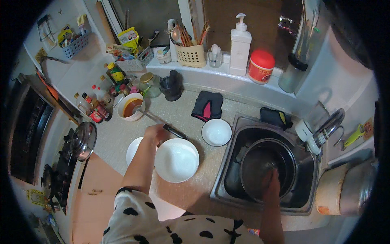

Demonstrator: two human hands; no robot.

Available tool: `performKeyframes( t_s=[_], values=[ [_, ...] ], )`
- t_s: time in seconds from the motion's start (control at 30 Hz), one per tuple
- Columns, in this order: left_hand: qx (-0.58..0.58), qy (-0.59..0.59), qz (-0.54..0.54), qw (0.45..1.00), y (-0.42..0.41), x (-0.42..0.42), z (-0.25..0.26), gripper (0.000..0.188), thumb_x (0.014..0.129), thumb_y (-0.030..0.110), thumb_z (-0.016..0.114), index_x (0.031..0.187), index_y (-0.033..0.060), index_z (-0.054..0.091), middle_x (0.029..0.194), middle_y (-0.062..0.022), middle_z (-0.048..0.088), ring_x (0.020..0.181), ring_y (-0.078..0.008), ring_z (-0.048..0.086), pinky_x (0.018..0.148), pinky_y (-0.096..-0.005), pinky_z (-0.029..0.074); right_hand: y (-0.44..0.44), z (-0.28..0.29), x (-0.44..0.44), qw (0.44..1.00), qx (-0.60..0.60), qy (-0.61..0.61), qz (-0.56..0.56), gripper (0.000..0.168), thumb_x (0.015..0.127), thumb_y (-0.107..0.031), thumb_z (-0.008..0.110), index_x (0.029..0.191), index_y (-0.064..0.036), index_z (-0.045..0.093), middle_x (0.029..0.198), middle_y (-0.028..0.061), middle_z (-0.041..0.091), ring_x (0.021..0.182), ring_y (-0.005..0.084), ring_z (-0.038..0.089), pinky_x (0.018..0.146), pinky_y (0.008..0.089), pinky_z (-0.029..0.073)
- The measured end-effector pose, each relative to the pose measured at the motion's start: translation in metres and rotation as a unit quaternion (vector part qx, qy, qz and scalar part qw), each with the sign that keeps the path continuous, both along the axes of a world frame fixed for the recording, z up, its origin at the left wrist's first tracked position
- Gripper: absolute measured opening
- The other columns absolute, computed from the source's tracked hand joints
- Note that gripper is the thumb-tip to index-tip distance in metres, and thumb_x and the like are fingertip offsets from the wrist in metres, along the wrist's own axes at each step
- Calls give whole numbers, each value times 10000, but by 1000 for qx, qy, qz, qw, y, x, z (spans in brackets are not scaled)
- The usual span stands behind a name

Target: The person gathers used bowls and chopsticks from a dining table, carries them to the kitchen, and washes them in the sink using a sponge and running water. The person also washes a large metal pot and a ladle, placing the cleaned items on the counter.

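My left hand (156,134) reaches over the counter, at the far-left rim of a large white bowl (177,160). Its fingers are partly hidden, so a grip on the rim cannot be made out. Just beyond it lies the black handle (175,131) of a ladle, whose head rests in a bowl of reddish-brown liquid (132,107). Under my left forearm a white plate or bowl (132,152) partly shows. My right hand (270,178) reaches down into a round metal pot (268,146) in the sink; the fingers are dim and unclear. A small white bowl (216,132) stands left of the sink.
The steel sink (220,180) has a faucet (330,128) at its right. Dark cloths (208,103) lie behind. Bottles (99,106), a glass jar (150,85) and a black mortar (171,87) line the back left. A stockpot (344,189) stands at right, a stove (65,170) at left.
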State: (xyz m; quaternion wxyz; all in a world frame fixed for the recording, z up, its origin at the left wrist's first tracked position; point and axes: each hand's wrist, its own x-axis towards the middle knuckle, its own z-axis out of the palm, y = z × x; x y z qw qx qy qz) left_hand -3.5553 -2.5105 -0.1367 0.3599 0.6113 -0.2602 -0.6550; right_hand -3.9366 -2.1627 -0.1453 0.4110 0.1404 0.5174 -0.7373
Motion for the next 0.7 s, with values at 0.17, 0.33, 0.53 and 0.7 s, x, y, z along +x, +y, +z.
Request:
performKeyframes(
  t_s=[0.17,0.33,0.53,0.7],
  values=[
    [83,168,16,982,-16,6,-25,98,884,110,555,860,15,549,769,-126,589,638,-267,574,506,-353,518,13,6,14,997,-44,12,62,176,920,-341,546,845,-182,549,714,-51,519,622,40,496,542,186,432],
    [-26,164,62,984,-13,-13,-2,97,884,119,548,891,24,534,827,-146,597,677,-257,556,522,-367,486,46,-49,-10,974,-175,-1,141,197,923,-362,531,974,-176,570,858,-52,566,747,40,534,605,166,443],
    [-263,187,10,947,40,-35,73,134,859,83,572,966,46,501,834,-97,588,719,-217,603,610,-302,515,31,-21,-2,993,-26,79,86,466,903,-406,542,1207,-52,526,1113,70,560,998,183,526,853,343,454],
    [-299,163,-115,933,145,-66,139,416,883,133,551,1263,29,415,822,-90,540,710,-188,572,655,-315,510,33,-35,-23,988,27,64,137,455,888,-370,563,1215,-58,514,1101,70,562,994,209,548,857,357,457]
  ],
)
